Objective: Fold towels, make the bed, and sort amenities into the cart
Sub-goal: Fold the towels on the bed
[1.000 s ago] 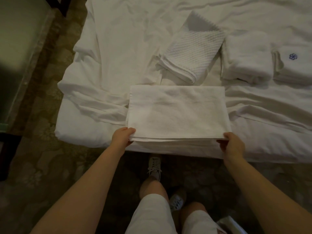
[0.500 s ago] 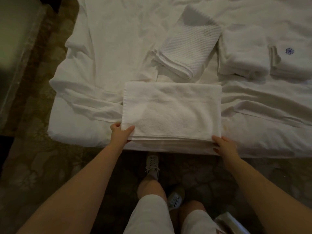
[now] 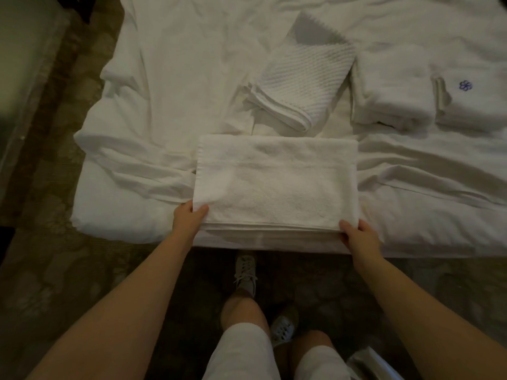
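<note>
Little has altered in the last second: the folded towel (image 3: 274, 185) stays flat at the bed's (image 3: 178, 78) near edge, so its fold looks complete, with only squaring left. Your left hand (image 3: 189, 218) pinches its near-left corner. Your right hand (image 3: 359, 235) pinches the near-right corner, fingers curled.

A folded towel (image 3: 275, 185) sits at the bed (image 3: 178, 78)'s near edge, with a second towel (image 3: 301, 86) at its twelve o'clock. A third towel (image 3: 392, 91) and a fourth towel (image 3: 472, 105) lie toward two.
</note>
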A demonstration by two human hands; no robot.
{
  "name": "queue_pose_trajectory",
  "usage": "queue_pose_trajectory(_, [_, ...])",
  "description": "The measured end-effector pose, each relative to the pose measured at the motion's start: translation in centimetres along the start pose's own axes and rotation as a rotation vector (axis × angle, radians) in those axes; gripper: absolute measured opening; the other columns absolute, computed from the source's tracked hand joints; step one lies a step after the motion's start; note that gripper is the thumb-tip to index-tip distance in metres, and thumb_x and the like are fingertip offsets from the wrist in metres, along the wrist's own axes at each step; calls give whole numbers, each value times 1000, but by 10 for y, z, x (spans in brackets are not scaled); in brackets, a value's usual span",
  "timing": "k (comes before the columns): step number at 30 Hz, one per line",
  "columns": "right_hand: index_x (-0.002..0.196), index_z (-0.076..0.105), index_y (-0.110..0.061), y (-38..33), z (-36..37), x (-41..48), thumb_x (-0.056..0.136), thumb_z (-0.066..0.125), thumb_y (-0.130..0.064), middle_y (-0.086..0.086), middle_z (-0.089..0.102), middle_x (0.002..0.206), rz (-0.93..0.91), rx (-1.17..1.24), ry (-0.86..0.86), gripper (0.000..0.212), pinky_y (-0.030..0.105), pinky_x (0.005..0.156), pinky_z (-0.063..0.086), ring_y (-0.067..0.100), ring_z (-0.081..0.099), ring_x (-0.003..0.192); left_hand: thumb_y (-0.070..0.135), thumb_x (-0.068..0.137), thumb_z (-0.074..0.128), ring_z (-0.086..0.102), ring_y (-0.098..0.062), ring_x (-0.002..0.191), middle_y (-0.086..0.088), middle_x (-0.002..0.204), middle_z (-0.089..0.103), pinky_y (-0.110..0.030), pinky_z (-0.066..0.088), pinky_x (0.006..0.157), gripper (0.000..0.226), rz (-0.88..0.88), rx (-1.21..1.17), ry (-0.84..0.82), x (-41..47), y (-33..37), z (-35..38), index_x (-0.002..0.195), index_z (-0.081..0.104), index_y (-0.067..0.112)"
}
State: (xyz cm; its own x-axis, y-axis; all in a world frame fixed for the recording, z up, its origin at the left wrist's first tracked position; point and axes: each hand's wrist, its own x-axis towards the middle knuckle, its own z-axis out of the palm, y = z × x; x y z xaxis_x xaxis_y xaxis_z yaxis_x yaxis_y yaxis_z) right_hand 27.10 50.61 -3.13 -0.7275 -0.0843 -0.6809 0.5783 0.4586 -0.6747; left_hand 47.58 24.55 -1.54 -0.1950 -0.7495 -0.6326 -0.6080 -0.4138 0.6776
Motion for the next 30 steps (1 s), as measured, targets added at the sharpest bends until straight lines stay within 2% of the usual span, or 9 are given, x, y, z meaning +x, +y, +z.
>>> queue_pose_trajectory(5, [132, 50, -7, -10, -1, -1, 92, 58, -33, 12, 55, 120, 19, 4, -16, 48, 46, 101, 44, 31, 52, 110, 15, 92, 59, 59, -29, 106, -12, 120, 60, -41, 47, 92, 38, -153, -323, -166, -3, 3, 1, 128, 53, 4])
queue_pose_trajectory(10, [127, 53, -9, -30, -4, -10, 92, 59, -25, 13, 57, 118, -115, -66, 129, 39, 46, 91, 50, 31, 55, 106, 24, 88, 66, 60, -33, 105, -15, 118, 61, -49, 50, 93, 43, -88, -201, 37, -10, 15, 1, 124, 56, 4])
queue_pose_trajectory(13, [128, 49, -12, -54, -3, -24, 87, 62, -11, 16, 53, 126, 6, 235, 97, 43, 33, 69, 51, 27, 55, 99, 21, 88, 64, 60, -31, 103, -13, 115, 62, -43, 52, 88, 34, 5, -131, 67, -28, 36, -3, 119, 58, 7])
queue_pose_trajectory(15, [125, 48, -13, -81, -1, -41, 86, 60, -3, 15, 53, 124, -27, 381, 38, 43, 30, 65, 49, 23, 56, 94, 17, 88, 62, 58, -29, 99, -10, 108, 60, -38, 50, 84, 23, 116, -37, 69, -49, 61, -8, 109, 53, 12])
queue_pose_trajectory(20, [111, 52, -19, -174, 13, -116, 73, 62, -4, 6, 59, 101, -400, 338, -37, 42, 27, 71, 48, 15, 57, 82, 9, 88, 60, 55, -17, 98, 3, 110, 57, -21, 41, 79, 45, 520, 145, 3, -112, 147, -14, 129, 48, 24])
queue_pose_trajectory(22, [103, 54, -21, -201, 23, -149, 70, 61, -8, -4, 58, 84, -540, 262, -92, 36, 20, 66, 45, 6, 56, 72, 5, 88, 58, 58, -13, 97, 5, 103, 62, -17, 45, 84, 28, 598, 168, -115, -141, 177, -7, 109, 63, 23])
queue_pose_trajectory(24, [91, 54, -29, -217, 32, -174, 66, 61, -12, -8, 55, 75, -678, 148, -173, 31, 14, 60, 42, -5, 51, 60, 3, 90, 55, 61, -11, 91, 3, 97, 66, -25, 48, 92, 22, 595, 134, -214, -166, 201, 3, 94, 69, 20])
queue_pose_trajectory(26, [82, 49, -32, -228, 33, -190, 72, 66, -8, -8, 53, 72, -805, -34, -226, 32, 9, 59, 38, -5, 50, 60, 12, 95, 50, 63, -17, 92, -3, 97, 67, -35, 53, 87, 20, 532, 85, -299, -184, 225, 10, 97, 69, 15])
queue_pose_trajectory(30, [76, 39, -28, -249, 25, -199, 78, 63, -7, -10, 47, 68, -988, -262, -227, 32, 15, 57, 37, 2, 46, 61, 50, 93, 48, 67, -24, 93, -8, 99, 70, -35, 56, 75, 43, 226, -102, -435, -200, 270, 14, 106, 68, 14])
